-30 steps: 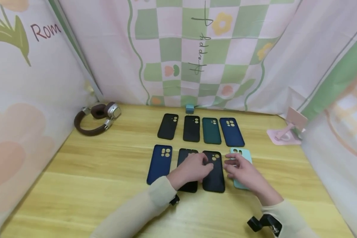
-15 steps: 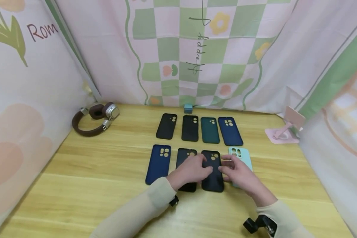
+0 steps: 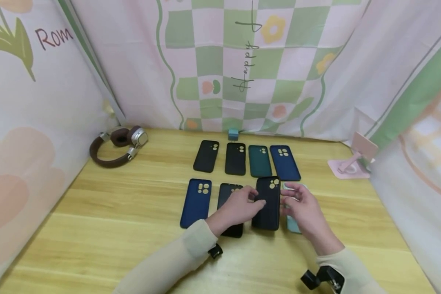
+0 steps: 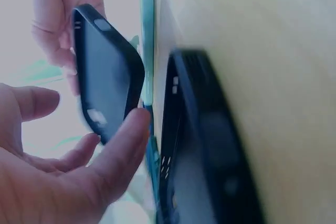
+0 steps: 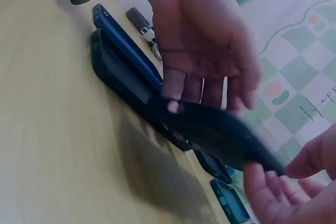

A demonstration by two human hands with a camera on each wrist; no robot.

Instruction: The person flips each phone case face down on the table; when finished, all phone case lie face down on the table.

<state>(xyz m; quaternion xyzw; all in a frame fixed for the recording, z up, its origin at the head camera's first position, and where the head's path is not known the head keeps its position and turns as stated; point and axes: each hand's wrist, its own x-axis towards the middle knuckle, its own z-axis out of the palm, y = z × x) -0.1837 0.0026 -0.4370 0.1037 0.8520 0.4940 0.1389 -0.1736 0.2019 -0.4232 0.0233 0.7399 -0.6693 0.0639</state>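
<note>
The right hand (image 3: 306, 211) pinches a black phone case (image 3: 270, 214) by its right edge, thumb and fingers on either side. Tilted, the case is raised off the table and casts a shadow below it in the right wrist view. At its left side the left hand (image 3: 239, 206) keeps its fingers spread and relaxed, with the thumb overlapping the case. In the left wrist view the inside of the case (image 4: 105, 66) faces that palm. Another black phone case (image 3: 234, 232) lies partly hidden beneath the left hand. A mint phone case (image 3: 293, 224) shows behind the right hand.
On the wooden table (image 3: 114, 228), a blue phone case (image 3: 195, 208) lies at left. A back row holds two black cases, a green case (image 3: 260, 163) and a blue case (image 3: 286, 165). Brown headphones (image 3: 114, 161), a small blue block (image 3: 233, 134) and a pink stand (image 3: 353, 163) stand near the curtains.
The right hand moved left to the black case, took its right edge and lifted it, tilting it up from its place in the front row. The left hand has hardly moved.
</note>
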